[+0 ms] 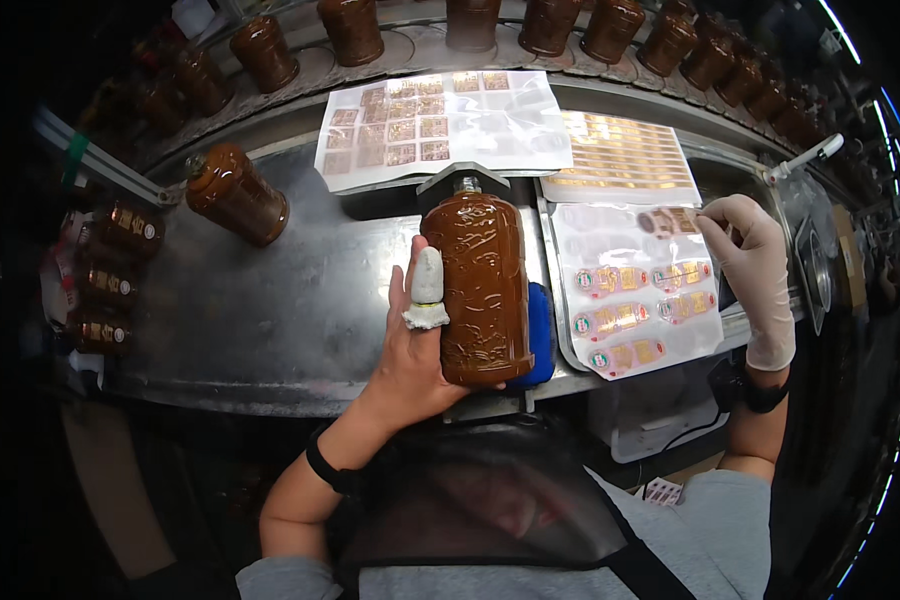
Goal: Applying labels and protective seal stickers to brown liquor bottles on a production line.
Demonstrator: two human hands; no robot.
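Note:
My left hand (410, 365), with a white finger cot on one finger, grips the lower left side of a brown embossed bottle (482, 285). The bottle's clear neck points away from me, towards a metal holder. At the right, my right hand (752, 258) wears a pale glove, its thumb and forefinger pinching the edge of a clear and gold label (670, 221). That label lies at the top of a white label sheet (685, 350); whether it has come off the backing I cannot tell. Several red, green and gold labels sit lower on the sheet.
Another brown bottle (238, 195) leans on the metal table (300, 310). Labelled bottles (110, 283) lie at the far left. Beyond are a second label sheet (525, 130), a gold-striped sheet (625, 160) and a curved conveyor (420, 45) carrying several bottles. Something blue (542, 335) sits beneath my bottle.

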